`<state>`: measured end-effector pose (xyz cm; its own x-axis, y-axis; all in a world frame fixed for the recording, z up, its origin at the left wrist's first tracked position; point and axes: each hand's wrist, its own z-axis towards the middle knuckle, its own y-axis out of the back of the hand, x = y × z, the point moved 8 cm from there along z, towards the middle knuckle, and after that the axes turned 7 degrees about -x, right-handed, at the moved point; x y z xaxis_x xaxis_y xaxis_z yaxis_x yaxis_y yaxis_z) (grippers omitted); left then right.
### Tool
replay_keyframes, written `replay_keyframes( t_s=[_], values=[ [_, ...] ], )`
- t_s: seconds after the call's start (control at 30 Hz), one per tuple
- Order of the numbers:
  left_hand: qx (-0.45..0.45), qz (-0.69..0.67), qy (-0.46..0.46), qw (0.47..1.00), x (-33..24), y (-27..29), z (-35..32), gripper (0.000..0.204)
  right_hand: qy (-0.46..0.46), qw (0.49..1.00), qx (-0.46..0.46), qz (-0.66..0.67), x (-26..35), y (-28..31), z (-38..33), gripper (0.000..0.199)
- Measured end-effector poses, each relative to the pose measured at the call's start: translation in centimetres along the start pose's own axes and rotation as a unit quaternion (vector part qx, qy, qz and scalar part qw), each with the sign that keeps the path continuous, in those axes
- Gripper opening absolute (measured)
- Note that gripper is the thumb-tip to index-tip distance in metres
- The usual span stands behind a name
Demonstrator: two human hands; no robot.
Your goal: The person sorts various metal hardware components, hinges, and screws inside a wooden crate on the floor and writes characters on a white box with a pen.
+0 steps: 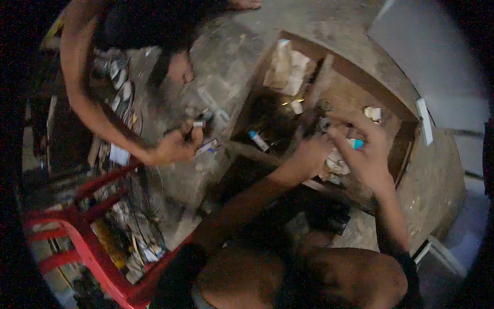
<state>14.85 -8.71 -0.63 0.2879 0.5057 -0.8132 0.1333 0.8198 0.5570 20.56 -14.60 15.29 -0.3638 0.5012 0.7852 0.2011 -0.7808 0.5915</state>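
Observation:
My left hand [307,149] and my right hand [364,141] meet above a wooden box [321,72] with compartments. Their fingers are closed together round a small dark object [323,122], blurred too much to name. Just under my right hand, a bit of bright blue [355,143] shows among pale crumpled pieces [337,165] in the box. Beside my left hand, a small white and blue tube-like item [258,140] lies in the dark middle compartment. The far compartment holds pale papery packets [288,67].
Another person's hand [177,147] reaches in from the left, near small white items [207,148] on the concrete floor [226,56]. A red plastic chair [85,247] stands at lower left, with piled clutter [134,237] around it. A pale panel [422,62] borders the right.

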Motion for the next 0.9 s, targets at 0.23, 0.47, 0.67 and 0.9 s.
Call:
replay_keyframes(
  t_s=[0.23, 0.47, 0.67, 0.9],
  values=[
    [-0.3, 0.046, -0.093, 0.948, -3.7, 9.8, -4.1, 0.034, -0.113, 0.993, 0.018, -0.023, -5.6, -0.8, -4.4, 0.025],
    [-0.527, 0.226, 0.073, 0.816, 6.2, 16.8, -19.2, 0.022, -0.118, 0.99, 0.064, -0.037, -7.1, -2.5, -5.9, 0.022],
    [-0.542, 0.369, 0.274, 0.704, 12.2, 22.7, -25.3, 0.049, -0.122, 0.99, 0.072, -0.016, -5.8, -3.7, -5.8, 0.021],
    [-0.389, 0.366, 0.372, 0.759, 15.3, 23.9, -22.9, 0.062, -0.1, 0.99, 0.091, -0.051, -4.8, -3.5, -5.1, 0.02]
  ],
)
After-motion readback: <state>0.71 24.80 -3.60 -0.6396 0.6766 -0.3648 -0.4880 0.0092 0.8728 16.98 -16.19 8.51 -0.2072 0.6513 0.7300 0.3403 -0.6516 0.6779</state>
